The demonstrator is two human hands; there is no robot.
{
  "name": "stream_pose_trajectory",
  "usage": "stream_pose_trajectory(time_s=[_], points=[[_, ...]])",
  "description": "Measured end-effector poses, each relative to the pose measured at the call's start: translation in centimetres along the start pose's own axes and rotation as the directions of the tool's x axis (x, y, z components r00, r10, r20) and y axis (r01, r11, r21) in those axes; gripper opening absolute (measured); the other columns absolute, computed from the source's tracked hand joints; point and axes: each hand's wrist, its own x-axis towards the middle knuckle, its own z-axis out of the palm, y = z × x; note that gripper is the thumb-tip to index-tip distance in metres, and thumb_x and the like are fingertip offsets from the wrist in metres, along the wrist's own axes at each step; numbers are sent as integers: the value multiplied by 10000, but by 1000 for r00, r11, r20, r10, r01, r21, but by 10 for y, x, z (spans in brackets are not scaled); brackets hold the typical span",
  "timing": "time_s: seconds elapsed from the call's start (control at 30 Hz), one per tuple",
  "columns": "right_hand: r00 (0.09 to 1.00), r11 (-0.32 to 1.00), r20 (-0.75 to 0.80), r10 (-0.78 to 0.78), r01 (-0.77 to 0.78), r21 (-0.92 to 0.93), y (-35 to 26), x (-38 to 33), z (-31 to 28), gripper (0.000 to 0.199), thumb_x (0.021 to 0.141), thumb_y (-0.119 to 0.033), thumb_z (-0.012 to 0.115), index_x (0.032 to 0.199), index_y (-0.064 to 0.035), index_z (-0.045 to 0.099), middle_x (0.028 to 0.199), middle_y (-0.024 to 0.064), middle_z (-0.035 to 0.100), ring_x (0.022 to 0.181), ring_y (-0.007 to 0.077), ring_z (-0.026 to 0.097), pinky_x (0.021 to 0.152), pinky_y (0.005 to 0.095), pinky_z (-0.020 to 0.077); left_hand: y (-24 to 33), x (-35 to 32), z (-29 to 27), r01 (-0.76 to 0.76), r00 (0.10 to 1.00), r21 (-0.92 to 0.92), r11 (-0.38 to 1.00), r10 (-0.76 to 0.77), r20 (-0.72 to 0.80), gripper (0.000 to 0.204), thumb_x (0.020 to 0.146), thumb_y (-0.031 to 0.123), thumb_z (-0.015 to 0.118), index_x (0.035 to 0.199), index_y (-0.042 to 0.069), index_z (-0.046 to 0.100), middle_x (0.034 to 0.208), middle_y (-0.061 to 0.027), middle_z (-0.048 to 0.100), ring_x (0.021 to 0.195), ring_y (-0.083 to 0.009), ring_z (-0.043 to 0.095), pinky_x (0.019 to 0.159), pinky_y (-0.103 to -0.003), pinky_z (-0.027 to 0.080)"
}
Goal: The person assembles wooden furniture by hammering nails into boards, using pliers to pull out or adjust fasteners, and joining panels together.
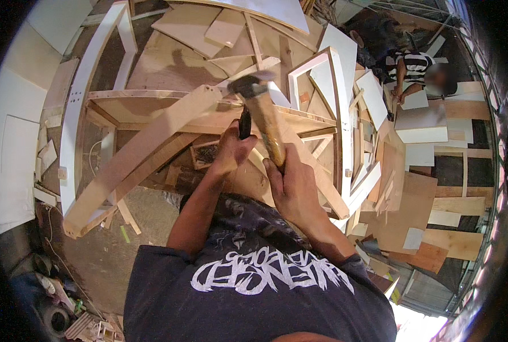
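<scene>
Right in the middle of the head view, our left hand is wrapped round a slim black tool, standing it more or less upright, and our right hand grips the hammer by the lower end of its handle. Holding it that far back probably gives us more swing, and a fist kept low on the black tool likely keeps our fingers clear of the blurry hammer head. Both tools are over the wooden rail, between the left beam and the right beam, which splay toward us like a wonky A; we can't tell if they touch at the top. White legs flank the lot, so we're boxed in sideways. Near our left wrist there's a small box of dark bits, too murky to ID. Loose panels clutter the far side, and off to the far right a co-worker bends over more boards. Biggest nuisance: the hammer head and our own hands hide the black tool's tip.
</scene>
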Motion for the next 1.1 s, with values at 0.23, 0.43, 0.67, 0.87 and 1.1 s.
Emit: stream_pose_trajectory(time_s=[0.23,0.43,0.67,0.87,1.1], points=[[1000,998,-3,15,-15,-62,2,-2,4,256,970,-108,610,1154,0,467,743,290,617,713,542,600,612,568,443,6,2,-2,93,995,-140,986,-95,-9,268,819,173,637,991,-28,594,816,-103,624,777,-215,611,718,-369,494],[996,984,35,86,-79,-160,14,-5,10,253,990,-146,617,1142,-1,476,770,303,631,735,538,618,614,555,463,9,-2,-3,48,998,-171,984,-40,52,251,827,186,651,947,-27,590,702,-76,613,648,-234,602,622,-407,484],[989,986,67,128,-120,-116,16,-3,14,337,935,-121,642,1185,16,462,833,349,639,836,569,633,695,618,483,19,0,4,15,1000,-144,990,-17,-18,274,813,217,654,911,-30,589,689,-126,624,667,-261,629,641,-418,498],[993,993,-62,102,-105,-59,7,-1,10,274,928,-71,615,1149,4,471,828,339,639,828,563,634,734,621,481,17,-1,0,15,1000,-44,999,-16,-23,233,807,180,641,891,-32,593,667,-68,579,578,-185,566,546,-358,445],[994,998,-105,-28,23,-50,1,3,13,238,982,-136,618,1126,8,495,779,282,637,798,522,639,651,553,478,4,3,6,-110,990,-140,984,95,-106,305,826,221,657,953,-50,597,732,-84,615,630,-192,583,588,-374,463]])
